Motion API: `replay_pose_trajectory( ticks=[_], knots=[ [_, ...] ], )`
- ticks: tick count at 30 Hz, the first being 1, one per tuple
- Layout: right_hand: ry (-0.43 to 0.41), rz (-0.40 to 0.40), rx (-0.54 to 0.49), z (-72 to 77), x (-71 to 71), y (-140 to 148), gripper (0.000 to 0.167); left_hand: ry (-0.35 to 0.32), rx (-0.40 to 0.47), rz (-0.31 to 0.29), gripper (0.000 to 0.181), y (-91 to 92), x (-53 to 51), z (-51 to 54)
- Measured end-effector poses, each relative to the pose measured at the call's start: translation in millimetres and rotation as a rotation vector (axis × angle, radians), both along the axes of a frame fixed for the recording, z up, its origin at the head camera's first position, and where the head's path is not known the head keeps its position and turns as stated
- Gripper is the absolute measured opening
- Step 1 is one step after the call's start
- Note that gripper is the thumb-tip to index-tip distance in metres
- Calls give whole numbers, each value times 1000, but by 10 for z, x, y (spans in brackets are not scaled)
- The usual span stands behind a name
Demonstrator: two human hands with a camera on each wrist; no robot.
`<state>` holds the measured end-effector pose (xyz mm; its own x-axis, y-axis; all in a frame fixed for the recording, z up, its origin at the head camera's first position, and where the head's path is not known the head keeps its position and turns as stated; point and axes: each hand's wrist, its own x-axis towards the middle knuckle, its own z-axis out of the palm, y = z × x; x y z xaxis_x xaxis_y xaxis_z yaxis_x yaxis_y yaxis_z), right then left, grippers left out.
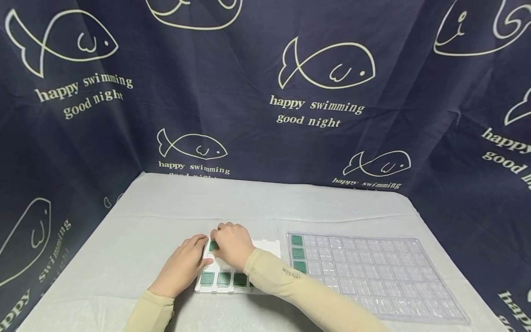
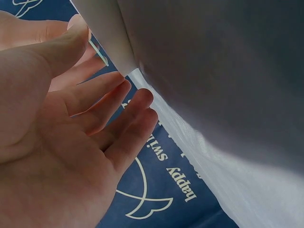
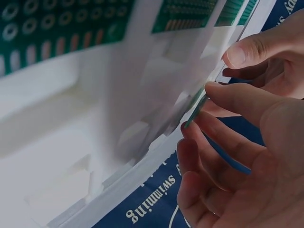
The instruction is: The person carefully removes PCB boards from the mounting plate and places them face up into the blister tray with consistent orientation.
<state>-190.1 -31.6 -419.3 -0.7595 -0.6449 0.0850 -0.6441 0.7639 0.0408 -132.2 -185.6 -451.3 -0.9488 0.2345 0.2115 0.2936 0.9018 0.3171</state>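
Note:
A white slotted tray lies in front of me, with several green perforated circuit boards in its near row. At its far left corner my right hand pinches a small green circuit board between thumb and fingers, tilted on edge in the right wrist view. The board is partly hidden by the fingers in the head view. Along the tray's left edge rests my left hand, thumb over the rim and fingers loosely extended. The right forearm covers part of the tray.
To the right lies a clear plastic compartment tray. Green boards sit in its left column; the sleeve passes over its near left part. A white cloth covers the table, and dark printed curtains hang around it.

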Motion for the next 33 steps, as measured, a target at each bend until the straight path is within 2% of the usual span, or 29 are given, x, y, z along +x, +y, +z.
replay_pose_trajectory(
  ticks=[9, 20, 29, 33],
  knots=[
    [-4, -5, -1, 3, 7, 51, 27, 8, -9, 5, 59, 3, -7, -29],
    [-3, -27, 10, 38, 28, 147, 26, 50, -10, 1, 59, 1, -14, -36],
    [-8, -43, 15, 71, 71, 234, 31, 18, -18, 8, 59, 6, -6, -16],
    [0, -40, 11, 85, 96, 270, 32, 30, -15, 6, 58, 7, -7, -23]
  ],
)
